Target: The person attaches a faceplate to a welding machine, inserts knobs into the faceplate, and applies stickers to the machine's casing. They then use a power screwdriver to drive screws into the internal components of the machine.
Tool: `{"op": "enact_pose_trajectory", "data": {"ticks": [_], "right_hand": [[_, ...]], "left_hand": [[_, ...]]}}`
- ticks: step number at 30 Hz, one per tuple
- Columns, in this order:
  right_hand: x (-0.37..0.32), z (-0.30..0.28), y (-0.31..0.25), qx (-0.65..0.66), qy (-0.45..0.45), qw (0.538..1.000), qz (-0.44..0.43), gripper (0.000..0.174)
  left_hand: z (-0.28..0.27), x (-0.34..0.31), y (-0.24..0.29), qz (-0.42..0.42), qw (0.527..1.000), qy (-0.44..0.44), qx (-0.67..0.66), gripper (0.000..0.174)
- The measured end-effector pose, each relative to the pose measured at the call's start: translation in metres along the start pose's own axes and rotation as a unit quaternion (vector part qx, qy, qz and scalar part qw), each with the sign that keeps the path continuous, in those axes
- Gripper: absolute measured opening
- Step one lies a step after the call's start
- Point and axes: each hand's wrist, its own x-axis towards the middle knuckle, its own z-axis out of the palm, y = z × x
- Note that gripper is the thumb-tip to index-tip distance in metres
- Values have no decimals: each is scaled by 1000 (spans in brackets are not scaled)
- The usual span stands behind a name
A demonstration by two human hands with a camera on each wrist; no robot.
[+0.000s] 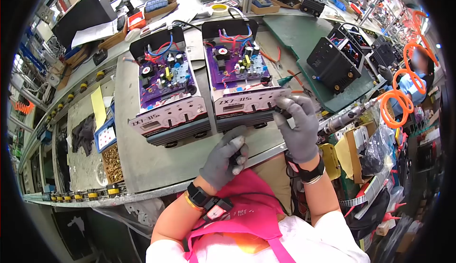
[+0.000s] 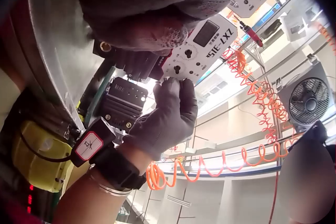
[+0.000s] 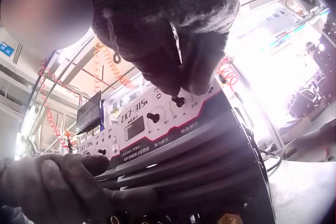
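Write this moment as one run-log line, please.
right hand pinches knob on right machine's front panel | left hand curled round small dark piece, near table edge | left machine untouched

we count two open machines side by side on the near table, the left machine point(image 1: 168, 115) and the right machine point(image 1: 247, 102), each with one purple board point(image 1: 164, 80). there are two gloved hands, the left hand point(image 1: 225, 161) and the right hand point(image 1: 299, 125). the right machine's front shows two black knobs point(image 3: 153, 117). at far right stand at least two shut black boxes point(image 1: 332, 63). we also count one tray of brass screws point(image 1: 113, 161) at left, one roll of tape point(image 1: 219, 9) far off, and one fan point(image 2: 310, 100).
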Motion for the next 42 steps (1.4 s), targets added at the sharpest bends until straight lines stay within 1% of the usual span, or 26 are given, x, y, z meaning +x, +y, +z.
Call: {"op": "enact_pose_trajectory", "data": {"ticks": [2,6,9,15,18,21,24,27,30,33,36,39,42], "right_hand": [[1,2,1,21,-9,1000,7,36],[4,2,0,12,-12,1000,-7,35],[4,3,1,13,-8,1000,-9,35],[4,5,3,20,-33,999,-1,34],[7,5,1,16,-36,999,-28,34],[10,4,-2,-25,-38,997,-60,34],[9,7,0,-49,-36,996,-70,29],[5,11,8,-115,-30,986,-121,25],[3,13,16,-122,-20,977,-174,24],[3,12,15,-144,-34,973,-176,28],[4,12,18,-155,-29,963,-219,31],[2,11,18,-176,-48,958,-220,34],[0,12,29,-177,-50,951,-248,36]], "left_hand": [[1,2,-1,3,1000,-8,-1,41],[2,3,-2,8,1000,-15,2,41],[-2,6,-4,-2,1000,14,-14,41],[-1,6,-7,22,1000,7,-12,37],[-1,7,-8,21,1000,16,-11,38],[-3,7,-9,24,999,23,-17,38],[-4,9,-11,24,999,26,-18,37],[-4,12,-13,20,999,13,-28,31],[-2,17,-16,17,999,6,-39,32],[-3,22,-22,18,999,-12,-43,37],[0,22,-24,6,1000,-9,-22,43],[3,23,-22,0,1000,2,5,47],[3,23,-23,-3,1000,9,11,46]]}}
